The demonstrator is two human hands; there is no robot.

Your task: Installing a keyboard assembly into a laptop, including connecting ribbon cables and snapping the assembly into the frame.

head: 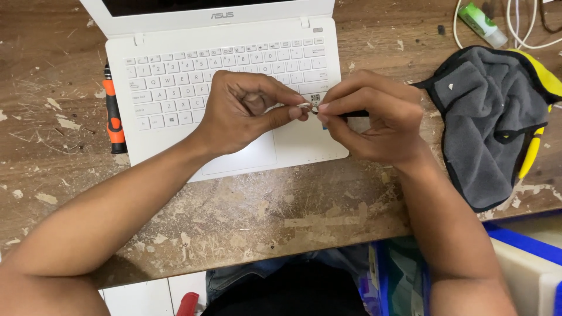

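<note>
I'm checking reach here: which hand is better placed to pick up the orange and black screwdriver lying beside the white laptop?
Left, probably. The orange and black screwdriver lies off the white laptop's left edge, on the left hand's side. The right hand is farther away and pinches a thin dark tool.

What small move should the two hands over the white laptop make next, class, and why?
Probably seat the small silvery piece squarely on the tip of the dark tool. The left hand pinches that piece and the right hand grips the tool; the two meet above the laptop, so alignment seems unfinished.
</note>
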